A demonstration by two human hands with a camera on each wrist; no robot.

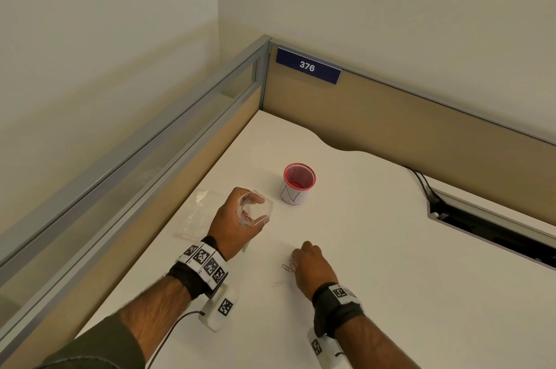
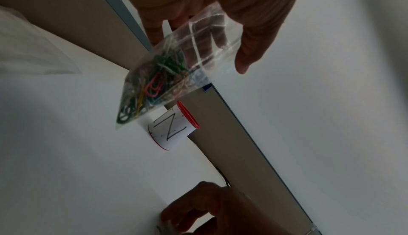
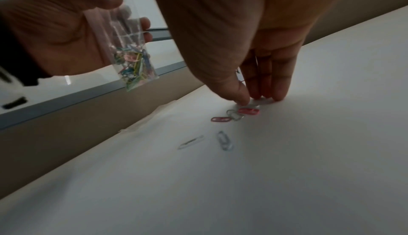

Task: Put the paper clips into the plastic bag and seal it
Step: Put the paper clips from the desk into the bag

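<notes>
My left hand (image 1: 259, 209) holds a small clear plastic bag (image 1: 268, 206) above the white desk, thumb on one side and fingers on the other. The bag (image 2: 163, 74) hangs down with many coloured paper clips in its bottom, and its top stands open. My right hand (image 3: 253, 99) points down at the desk, thumb and fingertips pinching a pale paper clip (image 3: 261, 102). Right beside it lie two red clips (image 3: 248, 111) and a grey one (image 3: 234, 115). A white clip (image 3: 190, 142) and a grey-blue clip (image 3: 224, 140) lie nearer me.
A red-rimmed cup (image 1: 298, 185) with a paper label marked N stands behind the hands. Spare clear bags (image 1: 198, 212) lie flat at the left by the partition (image 1: 210, 116). A cable slot (image 1: 496, 224) opens in the desk at the right.
</notes>
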